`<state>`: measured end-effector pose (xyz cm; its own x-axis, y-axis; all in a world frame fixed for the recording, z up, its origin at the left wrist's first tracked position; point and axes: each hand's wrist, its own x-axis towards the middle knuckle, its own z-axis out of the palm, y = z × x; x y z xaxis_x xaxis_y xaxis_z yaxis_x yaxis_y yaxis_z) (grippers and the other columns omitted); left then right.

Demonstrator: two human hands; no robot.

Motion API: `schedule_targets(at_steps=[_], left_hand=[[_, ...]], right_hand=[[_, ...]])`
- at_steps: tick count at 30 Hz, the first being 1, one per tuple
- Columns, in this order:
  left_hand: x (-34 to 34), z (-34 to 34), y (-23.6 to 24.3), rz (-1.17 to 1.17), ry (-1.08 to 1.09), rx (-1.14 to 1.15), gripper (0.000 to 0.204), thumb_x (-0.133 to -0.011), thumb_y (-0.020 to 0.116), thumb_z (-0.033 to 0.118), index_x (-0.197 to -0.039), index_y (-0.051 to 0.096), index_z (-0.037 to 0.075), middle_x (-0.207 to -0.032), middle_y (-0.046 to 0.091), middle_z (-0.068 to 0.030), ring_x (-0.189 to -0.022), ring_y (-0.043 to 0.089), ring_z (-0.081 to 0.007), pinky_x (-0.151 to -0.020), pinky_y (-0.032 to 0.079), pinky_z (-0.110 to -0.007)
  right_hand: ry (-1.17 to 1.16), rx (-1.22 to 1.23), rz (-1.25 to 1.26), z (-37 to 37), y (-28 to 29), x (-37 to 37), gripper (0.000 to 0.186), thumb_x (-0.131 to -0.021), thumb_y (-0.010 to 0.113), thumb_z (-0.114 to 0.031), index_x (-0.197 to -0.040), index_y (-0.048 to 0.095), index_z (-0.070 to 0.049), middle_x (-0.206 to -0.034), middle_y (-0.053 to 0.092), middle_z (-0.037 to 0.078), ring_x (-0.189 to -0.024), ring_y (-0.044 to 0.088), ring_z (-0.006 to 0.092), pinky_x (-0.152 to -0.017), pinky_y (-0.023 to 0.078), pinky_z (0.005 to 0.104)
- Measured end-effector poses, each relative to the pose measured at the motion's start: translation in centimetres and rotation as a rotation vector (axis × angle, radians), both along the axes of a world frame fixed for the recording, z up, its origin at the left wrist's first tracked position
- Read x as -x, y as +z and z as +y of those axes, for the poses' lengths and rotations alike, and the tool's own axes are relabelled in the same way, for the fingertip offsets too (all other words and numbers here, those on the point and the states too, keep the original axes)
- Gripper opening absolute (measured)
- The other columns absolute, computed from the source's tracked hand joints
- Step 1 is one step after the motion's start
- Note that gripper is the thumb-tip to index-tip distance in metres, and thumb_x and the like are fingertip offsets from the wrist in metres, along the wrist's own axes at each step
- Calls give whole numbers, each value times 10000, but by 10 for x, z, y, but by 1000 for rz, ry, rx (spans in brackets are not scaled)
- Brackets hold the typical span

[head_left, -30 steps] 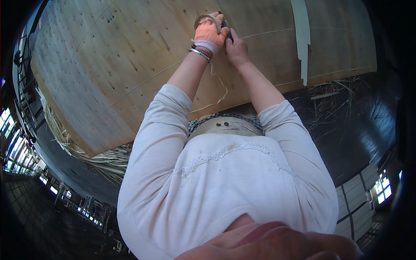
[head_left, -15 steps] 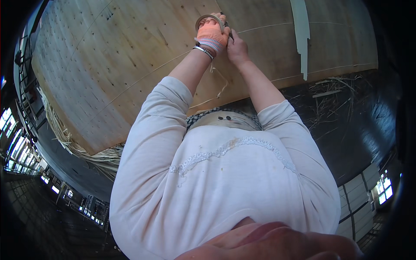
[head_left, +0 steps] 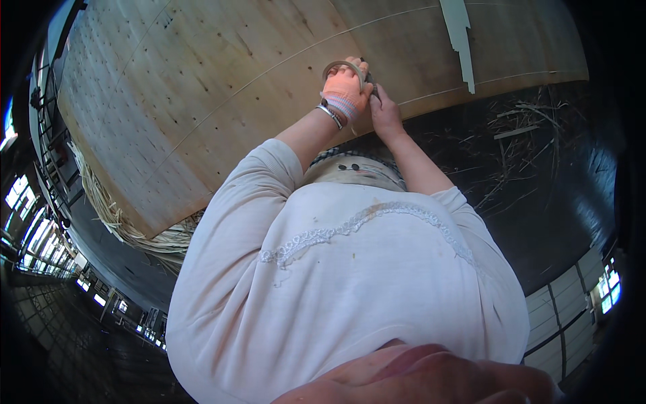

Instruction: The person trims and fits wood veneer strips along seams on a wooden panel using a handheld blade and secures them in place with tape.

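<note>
My left hand [head_left: 344,89], in an orange glove with a pale striped cuff, is over the near part of a wide veneer sheet [head_left: 256,81]. Around its bent fingers loops a thin greyish-brown ring [head_left: 329,66], which looks like a tape roll. My bare right hand [head_left: 386,118] is closed close beside it, at the sheet's near edge. Between the two hands shows a small dark object [head_left: 371,79], seemingly in my right fingers; its kind is too small to tell. A short pale end hangs below the left cuff.
A pale green strip [head_left: 459,44] lies across the sheet at the right. Thin pale lines run over the wood. Shredded veneer strips [head_left: 128,232] bunch under the left edge, and loose scraps [head_left: 525,128] lie on the dark surface at right.
Both hands have drawn back together toward my body and slightly right, nearer the sheet's edge. The long pale strand below my left hand shows only as a short end now.
</note>
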<state>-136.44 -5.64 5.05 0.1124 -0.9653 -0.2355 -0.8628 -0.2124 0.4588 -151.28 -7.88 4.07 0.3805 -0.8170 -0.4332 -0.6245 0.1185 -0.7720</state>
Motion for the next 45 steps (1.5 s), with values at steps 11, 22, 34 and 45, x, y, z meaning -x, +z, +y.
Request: schedule_targets(at_steps=[11, 22, 34, 45], left_hand=[[-95, 27, -15, -345, 299, 308, 508, -858, 613, 324, -1306, 549, 91, -1347, 524, -154, -1273, 460, -355, -1068, 344, -493], [-138, 29, -7, -391, 334, 80, 446, -814, 613, 265, -1197, 579, 38, -1304, 526, -141, -1260, 453, -340, -1038, 363, -482], [-138, 30, -16, -415, 335, 188, 401, -773, 634, 280, -1105, 600, 58, -1235, 558, -128, -1198, 494, -315, -985, 393, -471], [-136, 30, -14, -419, 349, 223, 367, -785, 622, 268, -1092, 601, 68, -1245, 559, -116, -1199, 497, -310, -994, 397, -467]], right_hand=[[-389, -287, -220, -58, 14, -16, 290, -864, 698, -244, -970, 598, 6, -718, 655, 118, -600, 636, 219, -576, 497, 342], [-600, 112, -517, -211, -6, -200, 235, -865, 685, -160, -980, 532, -24, -702, 601, 54, -518, 575, 150, -471, 470, 295], [-288, 917, -166, -145, -66, -142, 245, -879, 668, -208, -973, 498, -58, -632, 539, 23, -463, 521, 121, -434, 433, 286], [-573, 203, -476, -162, -14, -148, 290, -915, 661, -251, -969, 475, -35, -597, 528, 10, -435, 509, 117, -402, 414, 278]])
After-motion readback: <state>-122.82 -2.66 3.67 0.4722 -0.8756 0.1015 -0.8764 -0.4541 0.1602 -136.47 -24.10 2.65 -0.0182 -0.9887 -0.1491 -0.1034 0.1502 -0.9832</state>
